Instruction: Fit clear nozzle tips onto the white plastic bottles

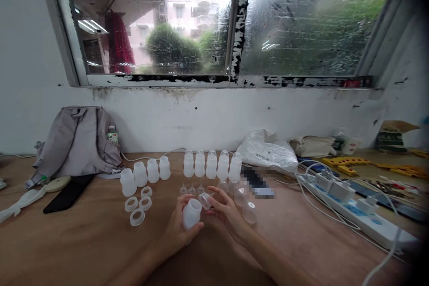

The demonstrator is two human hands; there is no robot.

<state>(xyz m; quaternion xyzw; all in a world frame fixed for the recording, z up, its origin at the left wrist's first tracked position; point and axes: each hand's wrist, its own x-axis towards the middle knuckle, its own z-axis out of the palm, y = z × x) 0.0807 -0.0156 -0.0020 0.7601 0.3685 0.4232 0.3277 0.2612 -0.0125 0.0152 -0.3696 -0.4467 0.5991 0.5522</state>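
In the middle of the table, my left hand (177, 229) is wrapped round a frosted white baby bottle (191, 216), its open mouth tilted up and to the right. Close to that mouth, my right hand (229, 211) pinches a screw ring with a clear nipple (204, 201); bottle and ring look just apart. Behind my hands lie several clear nipples (191, 189). Loose screw rings (137, 217) lie to the left, below a row of open bottles (153, 170). Capped bottles (211, 165) stand in a row at the back. Clear domed caps (249, 213) lie by my right hand.
A grey backpack (80, 143) leans on the wall at the left, with a black phone (69, 194) before it. At the right are a plastic bag (268, 149), a white power strip (358, 210) with trailing cables, and yellow plastic parts (348, 162).
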